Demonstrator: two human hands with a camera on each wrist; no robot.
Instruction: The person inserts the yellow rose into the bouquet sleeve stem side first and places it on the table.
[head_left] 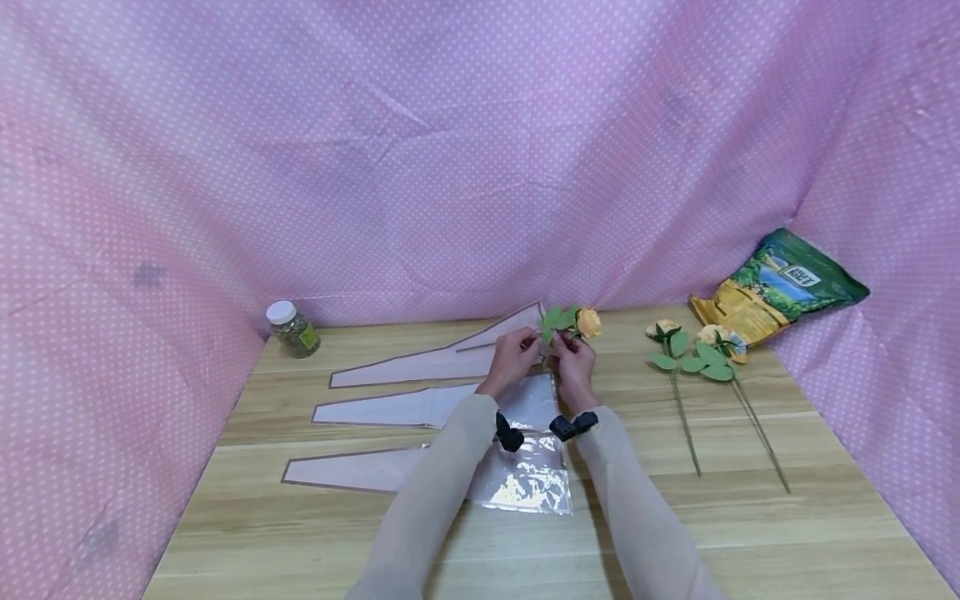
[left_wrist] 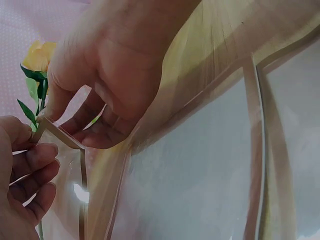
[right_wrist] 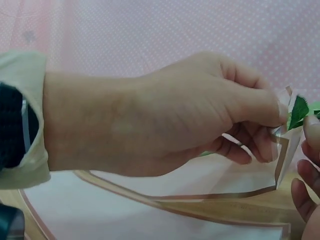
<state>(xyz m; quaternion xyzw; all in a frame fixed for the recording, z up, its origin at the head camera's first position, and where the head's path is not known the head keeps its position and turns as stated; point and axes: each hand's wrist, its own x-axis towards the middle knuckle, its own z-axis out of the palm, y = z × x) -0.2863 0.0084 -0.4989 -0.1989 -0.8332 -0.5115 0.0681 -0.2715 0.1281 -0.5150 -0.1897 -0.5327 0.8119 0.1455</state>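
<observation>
Tabletop [head_left: 795,546] spreads beneath both sets of fingers. Two clear, brown-edged sleeves [head_left: 375,412] lie on the near side of the fingertips; a third sleeve [head_left: 427,365] reaches leftward from them, its wide mouth [right_wrist: 281,162] at the fingertips. One rose [head_left: 562,319] runs crosswise along that third sleeve, stem [head_left: 475,347] pointing left past the fingers of the left hand [head_left: 513,360]; inside or on top, I cannot tell. That hand pinches the mouth's edge between thumb and fingers. The right hand [head_left: 574,367], nearer the bloom [head_left: 588,323], seems clamped on the stem beside the leaves [head_left: 553,318]. The bloom sits just right of its fingertips.
</observation>
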